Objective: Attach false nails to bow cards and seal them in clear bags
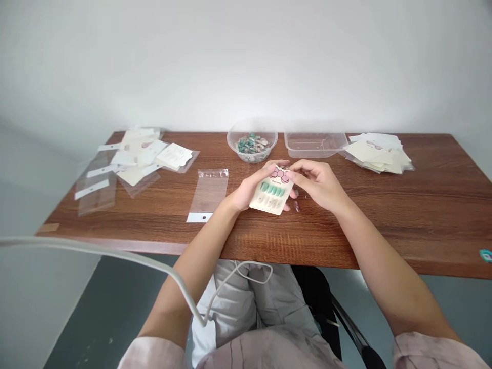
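Observation:
Between my hands is a cream card of press-on nails [272,206], tilted toward me, with a pink bow at its top. One row of nails is green and the row below is pale. My left hand [248,192] grips the card's left side, thumb in front and fingers behind it. My right hand [319,183] pinches the top right corner by the bow. A loose dark pink nail [296,206] lies on the table just right of the card. Left of my left hand, a clear plastic bag [210,192] with a white header strip lies flat.
A round clear bowl [232,144] of loose nails and a clear rectangular container [315,152] stand near the wall. Bags and cards [134,154] are spread at the left, and a card pile [378,154] lies right. A white cable [154,264] crosses the lower left foreground.

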The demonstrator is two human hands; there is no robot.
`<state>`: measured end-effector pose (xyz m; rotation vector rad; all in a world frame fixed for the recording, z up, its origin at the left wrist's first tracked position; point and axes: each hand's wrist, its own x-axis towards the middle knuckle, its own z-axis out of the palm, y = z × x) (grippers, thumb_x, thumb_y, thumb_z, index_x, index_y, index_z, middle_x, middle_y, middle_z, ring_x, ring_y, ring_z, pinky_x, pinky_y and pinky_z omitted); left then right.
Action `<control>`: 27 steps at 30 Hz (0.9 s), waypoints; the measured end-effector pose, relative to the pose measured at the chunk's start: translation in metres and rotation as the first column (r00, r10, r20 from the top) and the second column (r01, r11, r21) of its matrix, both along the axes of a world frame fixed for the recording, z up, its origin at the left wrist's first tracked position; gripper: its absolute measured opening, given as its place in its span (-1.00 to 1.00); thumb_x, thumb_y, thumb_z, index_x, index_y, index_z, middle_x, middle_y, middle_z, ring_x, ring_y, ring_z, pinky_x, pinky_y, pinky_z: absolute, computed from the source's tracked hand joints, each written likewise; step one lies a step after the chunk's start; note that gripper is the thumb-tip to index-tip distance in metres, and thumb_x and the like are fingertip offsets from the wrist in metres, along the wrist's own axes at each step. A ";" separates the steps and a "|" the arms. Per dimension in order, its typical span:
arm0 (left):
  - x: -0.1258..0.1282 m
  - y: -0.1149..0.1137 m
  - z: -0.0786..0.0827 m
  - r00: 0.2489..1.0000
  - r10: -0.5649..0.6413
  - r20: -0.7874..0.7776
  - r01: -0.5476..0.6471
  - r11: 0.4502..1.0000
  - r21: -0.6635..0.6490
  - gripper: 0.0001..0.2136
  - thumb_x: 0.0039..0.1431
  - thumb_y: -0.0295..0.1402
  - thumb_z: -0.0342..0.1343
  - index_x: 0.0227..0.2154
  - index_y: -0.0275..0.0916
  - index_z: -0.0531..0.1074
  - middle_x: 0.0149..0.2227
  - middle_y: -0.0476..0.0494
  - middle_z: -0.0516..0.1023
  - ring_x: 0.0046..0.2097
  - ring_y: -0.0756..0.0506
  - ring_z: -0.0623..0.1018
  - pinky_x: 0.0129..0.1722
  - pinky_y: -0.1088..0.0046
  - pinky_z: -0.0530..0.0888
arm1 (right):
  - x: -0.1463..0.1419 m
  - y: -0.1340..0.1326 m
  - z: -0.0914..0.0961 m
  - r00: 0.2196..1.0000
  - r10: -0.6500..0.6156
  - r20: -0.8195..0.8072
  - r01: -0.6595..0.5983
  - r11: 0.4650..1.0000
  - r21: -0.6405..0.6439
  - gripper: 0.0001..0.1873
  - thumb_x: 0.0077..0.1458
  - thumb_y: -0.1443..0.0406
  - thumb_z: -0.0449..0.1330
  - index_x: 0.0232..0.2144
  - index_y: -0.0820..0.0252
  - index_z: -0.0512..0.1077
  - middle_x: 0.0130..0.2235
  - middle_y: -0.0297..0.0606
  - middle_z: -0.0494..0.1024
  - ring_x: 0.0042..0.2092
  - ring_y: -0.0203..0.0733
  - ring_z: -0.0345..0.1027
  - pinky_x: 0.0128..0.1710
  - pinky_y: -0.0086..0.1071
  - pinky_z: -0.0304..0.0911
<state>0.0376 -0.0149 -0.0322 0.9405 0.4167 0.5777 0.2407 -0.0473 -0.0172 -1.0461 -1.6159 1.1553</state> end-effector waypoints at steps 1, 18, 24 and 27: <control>0.000 0.000 0.000 1.000 -0.010 -0.003 0.010 1.000 0.005 -0.31 0.26 0.05 0.16 0.31 -0.22 0.16 -0.20 -0.30 0.70 -0.23 -0.31 0.72 -0.27 0.12 0.68 | 0.000 0.000 0.000 0.999 0.025 -0.024 -0.026 0.999 -0.023 -0.64 0.24 -0.05 0.31 -0.31 0.10 0.56 -0.44 -0.34 0.57 -0.45 -0.26 0.44 -0.37 -0.31 0.37; -0.093 -0.048 -0.018 0.197 0.980 0.039 -0.407 0.046 0.912 -0.71 0.42 -0.15 0.05 -0.16 -0.26 0.54 -0.31 -0.15 0.67 -0.24 -0.11 0.69 -0.17 0.35 0.58 | 0.013 0.026 -0.023 0.914 -0.316 -0.253 0.287 0.947 -0.146 -0.73 0.03 0.05 0.42 -0.42 0.10 0.57 -0.39 -0.35 0.56 -0.41 -0.29 0.30 -0.37 -0.37 0.26; -0.128 -0.050 -0.008 -0.385 0.877 -0.287 0.119 0.356 0.927 -0.61 0.34 -0.12 0.07 0.03 -0.31 0.47 0.05 -0.45 0.57 0.00 -0.39 0.64 0.02 0.01 0.53 | 0.015 0.028 -0.030 0.920 -0.329 -0.213 0.310 0.944 -0.116 -0.73 0.06 0.04 0.39 -0.39 0.09 0.58 -0.37 -0.33 0.58 -0.40 -0.27 0.32 -0.39 -0.38 0.27; -0.123 -0.044 -0.004 -0.439 0.801 -0.407 0.210 0.532 0.820 -0.39 0.28 0.09 0.08 0.08 -0.42 0.44 0.07 -0.59 0.52 0.14 -0.55 0.53 0.10 -0.15 0.46 | 0.018 0.028 -0.031 0.927 -0.342 -0.154 0.323 0.936 -0.136 -0.70 0.08 -0.01 0.38 -0.35 0.07 0.59 -0.38 -0.31 0.57 -0.40 -0.24 0.33 -0.50 -0.40 0.21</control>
